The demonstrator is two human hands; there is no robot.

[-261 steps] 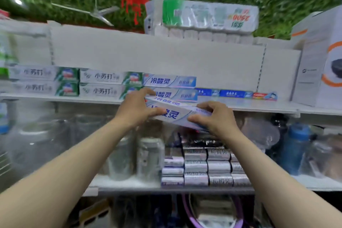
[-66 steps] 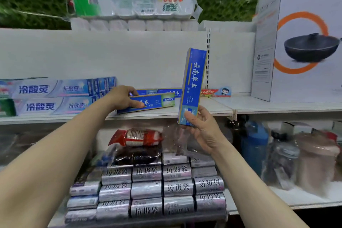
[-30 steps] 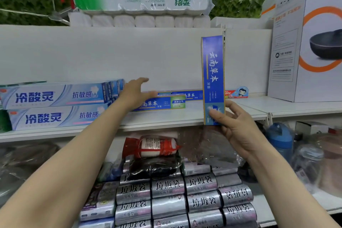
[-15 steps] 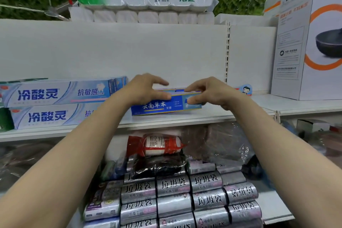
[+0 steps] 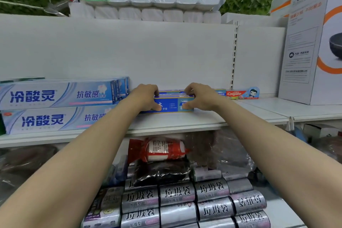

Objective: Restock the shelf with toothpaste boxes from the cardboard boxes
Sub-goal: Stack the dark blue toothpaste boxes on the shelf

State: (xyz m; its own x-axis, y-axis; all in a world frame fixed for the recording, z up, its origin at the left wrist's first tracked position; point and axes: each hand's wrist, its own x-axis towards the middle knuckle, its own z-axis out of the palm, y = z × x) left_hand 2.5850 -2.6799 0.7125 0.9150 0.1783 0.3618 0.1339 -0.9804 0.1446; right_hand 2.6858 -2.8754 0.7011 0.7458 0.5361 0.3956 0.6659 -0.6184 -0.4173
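While left hand [image 5: 146,98] and right hand [image 5: 198,96] pinch the blue box [image 5: 170,104], centre frame, an uneven shove could skew it on the shelf [image 5: 185,120].

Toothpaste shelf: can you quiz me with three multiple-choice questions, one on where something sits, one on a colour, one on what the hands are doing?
1. Where does the Colgate box lie?
A. On the shelf, right of the held toothpaste box
B. On the lower shelf
C. Atop the toilet paper

2. The held toothpaste box is mostly:
A. Red
B. Blue
C. Black

3. What are the left hand and right hand doing?
A. Both grip the held toothpaste box
B. Only the left grips it
C. Both hang free

Answers:
1 A, it lies by the back panel, beyond the right hand.
2 B, its front face is blue with white print.
3 A, fingers curl over its top and thumbs press its front.
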